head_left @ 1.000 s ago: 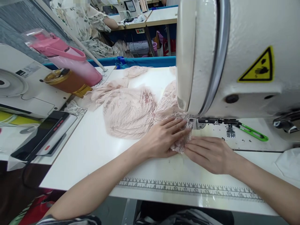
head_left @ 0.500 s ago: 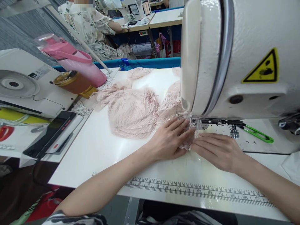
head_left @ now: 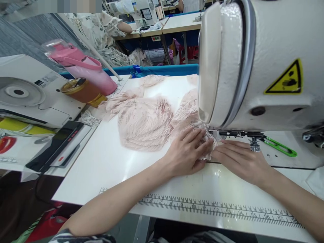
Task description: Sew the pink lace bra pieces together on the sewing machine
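Observation:
Pale pink lace fabric [head_left: 144,125] lies bunched across the white sewing table, its near edge running in under the head of the sewing machine [head_left: 227,64]. My left hand [head_left: 188,150] rests palm down on the lace just left of the needle area, fingers spread and pressing the cloth. To the right of it, my right hand [head_left: 240,162] has its fingers together, with the tips at the lace's trimmed edge, close to the presser foot. The thumb of that hand is hidden, and the machine head hides the needle.
Green-handled thread snips [head_left: 279,146] lie on the machine bed at right. A pink bottle [head_left: 83,67] and an amber cup [head_left: 82,91] stand at the back left, near a second white machine [head_left: 32,91]. A ruler strip [head_left: 215,209] marks the front edge. A person sits beyond.
The view has shifted slightly. My right hand sits a little farther forward beside the presser foot, and the lace edge under my fingers has moved slightly. My left hand stays on the cloth.

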Motion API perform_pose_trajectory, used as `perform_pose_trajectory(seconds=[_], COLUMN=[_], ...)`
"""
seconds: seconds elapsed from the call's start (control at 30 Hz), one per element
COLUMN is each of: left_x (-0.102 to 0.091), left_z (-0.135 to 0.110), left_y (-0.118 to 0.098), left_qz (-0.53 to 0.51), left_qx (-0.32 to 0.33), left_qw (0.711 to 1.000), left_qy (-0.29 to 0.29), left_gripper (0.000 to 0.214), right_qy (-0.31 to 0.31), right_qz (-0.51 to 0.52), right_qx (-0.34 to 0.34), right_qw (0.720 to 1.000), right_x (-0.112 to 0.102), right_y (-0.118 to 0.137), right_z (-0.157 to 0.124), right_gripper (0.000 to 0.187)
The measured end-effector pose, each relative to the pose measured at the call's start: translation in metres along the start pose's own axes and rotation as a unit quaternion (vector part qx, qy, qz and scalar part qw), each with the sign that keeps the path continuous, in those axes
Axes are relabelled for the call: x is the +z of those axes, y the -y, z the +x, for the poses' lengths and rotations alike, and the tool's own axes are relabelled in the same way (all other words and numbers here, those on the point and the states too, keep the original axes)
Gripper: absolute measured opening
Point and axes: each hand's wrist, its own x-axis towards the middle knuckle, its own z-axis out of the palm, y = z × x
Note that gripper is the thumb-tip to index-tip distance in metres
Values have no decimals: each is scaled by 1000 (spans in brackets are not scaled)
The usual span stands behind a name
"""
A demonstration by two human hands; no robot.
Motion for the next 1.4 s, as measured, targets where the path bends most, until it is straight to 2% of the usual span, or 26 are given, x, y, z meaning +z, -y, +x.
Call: perform_pose_trajectory(seconds=[0.13,0.27,0.33,0.43,0.5,0.7,1.03,1.4], left_x=[0,1,4,7,9,4,6,7], left_z=[1,1,0,-2,-4,-7,-7,-6], left_y=[-1,0,0,2,3,10,14,10], left_qz=[-2,-6,-2,8,11,2,-14,-8], left_qx=[-5,-2,12,67,94,76,53,27], left_qw=[1000,1000,1000,993,987,990,993,996], left_qy=[6,0,-27,-101,-129,-117,-101,-79], left_gripper=[54,53,48,32,27,30,32,35], right_qy=[-24,-19,-16,-12,-14,-12,-12,10], right_qz=[-17,-31,-23,15,46,92,64,29], right_qx=[-18,-13,-7,-10,-14,9,20,45], right_qw=[999,999,1000,1000,999,996,998,999], right_x=[-2,-3,-3,-3,-1,7,16,16], right_y=[-5,-8,-8,-6,-4,3,3,0], right_z=[3,2,2,1,0,1,1,2], right_gripper=[22,28,29,28,28,25,31,25])
